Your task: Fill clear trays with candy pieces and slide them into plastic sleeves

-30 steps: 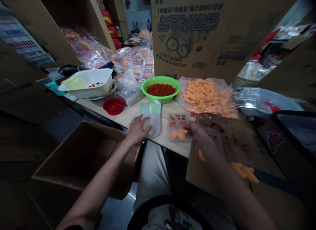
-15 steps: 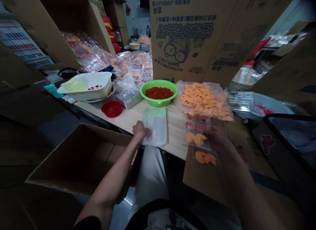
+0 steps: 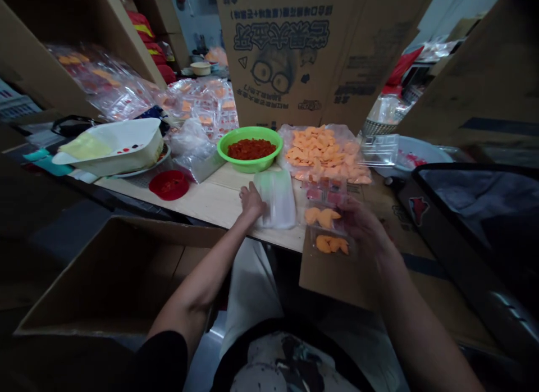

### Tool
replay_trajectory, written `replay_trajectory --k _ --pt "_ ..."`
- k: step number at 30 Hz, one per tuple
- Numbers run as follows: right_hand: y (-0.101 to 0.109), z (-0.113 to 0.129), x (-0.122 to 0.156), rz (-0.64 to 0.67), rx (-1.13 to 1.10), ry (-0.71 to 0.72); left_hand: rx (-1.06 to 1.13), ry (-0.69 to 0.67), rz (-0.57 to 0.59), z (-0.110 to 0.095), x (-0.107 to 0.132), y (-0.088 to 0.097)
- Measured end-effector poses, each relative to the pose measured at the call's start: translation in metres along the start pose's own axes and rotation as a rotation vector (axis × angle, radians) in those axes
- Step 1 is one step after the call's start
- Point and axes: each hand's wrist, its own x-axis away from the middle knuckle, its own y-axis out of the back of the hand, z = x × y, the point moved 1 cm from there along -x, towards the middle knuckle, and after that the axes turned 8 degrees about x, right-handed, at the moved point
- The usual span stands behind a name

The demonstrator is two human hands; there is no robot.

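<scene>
My left hand is at the left edge of a flat stack of clear plastic bags on the wooden tabletop. Its thumb side touches the plastic, and the fingers look closed on the edge of a bag. My right hand grips the right side of a clear plastic tray. Red pieces fill its upper compartments, with orange shaped candies below. Just under it, more orange candies lie in clear plastic. Whether that is a separate tray I cannot tell. Parts of the right fingers are hidden behind the tray.
A green bowl of red pieces stands behind the bags, beside a large bag of orange candies. To the left are a red dish and a white tub. An open carton sits below the table's front edge.
The view has swung right, so everything appears farther left. My left hand stays at the bags' edge, and the bags look slightly skewed. My right hand still holds the tray.
</scene>
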Motion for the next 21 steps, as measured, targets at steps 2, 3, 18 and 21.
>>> replay_trajectory --k 2,3,18,21 --pt "0.005 -0.001 0.007 -0.035 -0.023 -0.028 -0.057 -0.255 -0.002 0.004 0.005 0.008" --pt "0.008 -0.002 0.011 -0.040 -0.033 -0.046 -0.065 -0.393 0.061 0.008 0.008 0.010" --pt "0.002 -0.012 0.039 0.072 0.008 -0.124 0.052 -0.518 0.490 0.040 -0.011 -0.007" --pt "-0.002 -0.015 0.047 0.066 -0.003 -0.142 0.023 -0.547 0.398 0.025 -0.003 0.008"
